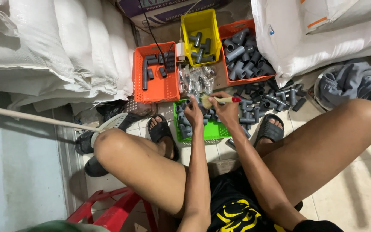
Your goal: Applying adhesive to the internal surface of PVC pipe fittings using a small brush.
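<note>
At the far left, white sacks (pixel 61 47) are piled against the wall, and a pale stick (pixel 35 119) lies across the floor below them. A red stool (pixel 108 210) stands at the bottom, near the person's left knee.

Next comes an orange basket (pixel 156 88) with a few gray pipe fittings (pixel 151 68) inside. Beside it, on the floor, there are small clear plastic bags (pixel 196 79). Behind them stands a yellow basket (pixel 200 32) which also holds some gray fittings.

In the middle, between the two feet in black sandals (pixel 162 131), a green basket (pixel 213 131) sits on the tiles. The left hand (pixel 193 112) is closed around a small gray fitting (pixel 194 102) just over this basket; the fitting is mostly hidden by the fingers. The right hand (pixel 226 111) is just beside it and grips a brush (pixel 220 100) with a pale handle and a red end. The bristles point to the left, toward the fitting in the left hand, and seem to touch it.

To the right, a second orange basket (pixel 228 32) is full of gray fittings, and a loose heap of fittings (pixel 265 101) lies on the floor in front of it. Further right stands a large white sack (pixel 323 34), and a gray cloth (pixel 351 83) lies below it.
</note>
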